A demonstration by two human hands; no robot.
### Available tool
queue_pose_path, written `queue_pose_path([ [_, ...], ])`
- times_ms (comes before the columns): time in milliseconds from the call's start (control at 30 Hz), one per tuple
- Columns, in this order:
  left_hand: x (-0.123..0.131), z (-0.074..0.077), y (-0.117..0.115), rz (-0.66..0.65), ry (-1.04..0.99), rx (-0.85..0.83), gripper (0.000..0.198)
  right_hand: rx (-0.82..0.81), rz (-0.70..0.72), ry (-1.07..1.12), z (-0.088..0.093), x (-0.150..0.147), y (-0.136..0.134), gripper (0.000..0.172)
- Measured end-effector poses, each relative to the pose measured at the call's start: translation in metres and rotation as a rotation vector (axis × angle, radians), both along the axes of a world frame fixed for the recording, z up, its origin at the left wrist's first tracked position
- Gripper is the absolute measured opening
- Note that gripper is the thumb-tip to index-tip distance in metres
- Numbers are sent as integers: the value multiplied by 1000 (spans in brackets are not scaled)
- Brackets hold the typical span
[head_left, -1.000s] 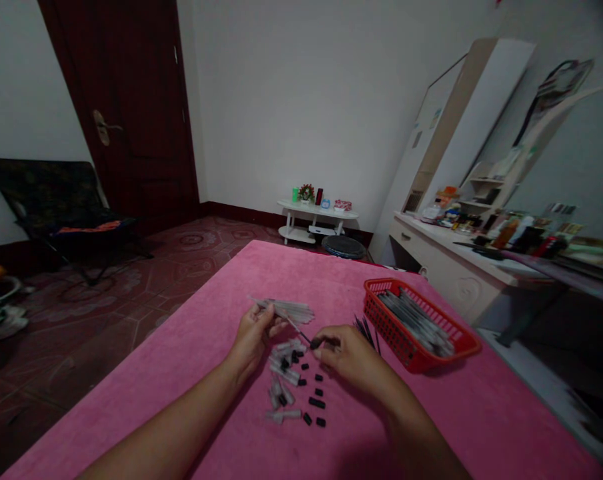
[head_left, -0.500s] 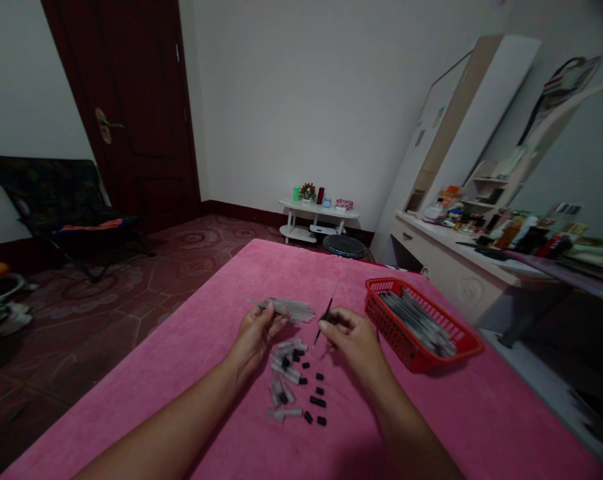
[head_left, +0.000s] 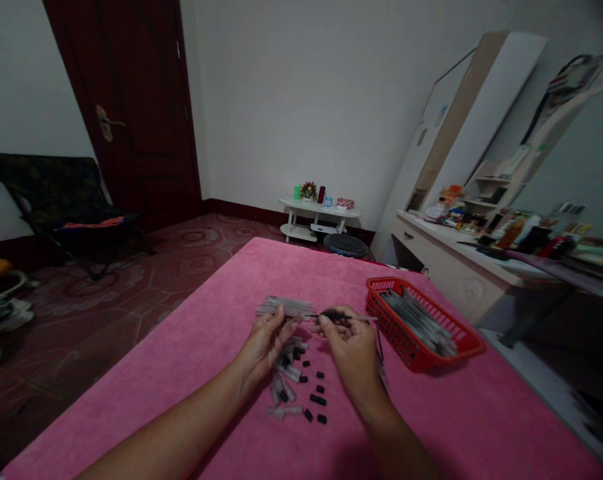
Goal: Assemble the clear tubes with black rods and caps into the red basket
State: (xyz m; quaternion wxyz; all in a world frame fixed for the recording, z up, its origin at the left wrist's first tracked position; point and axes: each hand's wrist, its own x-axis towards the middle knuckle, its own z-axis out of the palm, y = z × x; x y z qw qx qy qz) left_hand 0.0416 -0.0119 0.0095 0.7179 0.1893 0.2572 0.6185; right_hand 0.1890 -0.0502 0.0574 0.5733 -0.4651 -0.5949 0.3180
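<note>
My left hand (head_left: 265,343) is closed on a clear pen barrel, its thumb pressed along the tube; most of the tube is covered by the fingers. My right hand (head_left: 352,347) pinches a thin dark pen refill (head_left: 364,318), held level. The refill's left tip points at the barrel's right end; whether they touch or overlap I cannot tell. Just beyond my left hand lies a row of clear pen barrels (head_left: 288,305). Below the hands are clear pen caps (head_left: 287,410) in a loose heap and several small black plugs (head_left: 318,400).
To the right, a red plastic basket (head_left: 412,362) holds many thin dark-and-clear sticks. A few thin dark sticks lie between it and my right wrist. Pink cloth (head_left: 221,413) covers the table. A cluttered dressing table (head_left: 446,257) stands at the right; a folding chair (head_left: 56,193) is at the left.
My right hand has turned the refill from steeply slanted to level and brought it toward the left hand. My left hand has moved slightly right with the barrel.
</note>
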Motion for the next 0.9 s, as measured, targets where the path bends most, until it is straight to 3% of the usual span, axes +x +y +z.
queue_pose_path([
  [233, 5, 2, -5, -19, -35, -23, 8, 112, -45, -185, 0, -1, -2, 11],
  [400, 5, -2, -4, -22, -56, -44, 8, 130, -50, -201, 2, -1, -2, 12],
  [633, 6, 4, -7, -72, -79, -76, 10, 113, -44, -236, 1, -5, -2, 13],
  [767, -1, 5, 0, 4, -182, -202, 18, 23, -58, -179, 4, -2, -1, 20],
  [900, -12, 8, 9, 96, -285, -288, 16, -9, -59, -259, 5, 11, 7, 21],
])
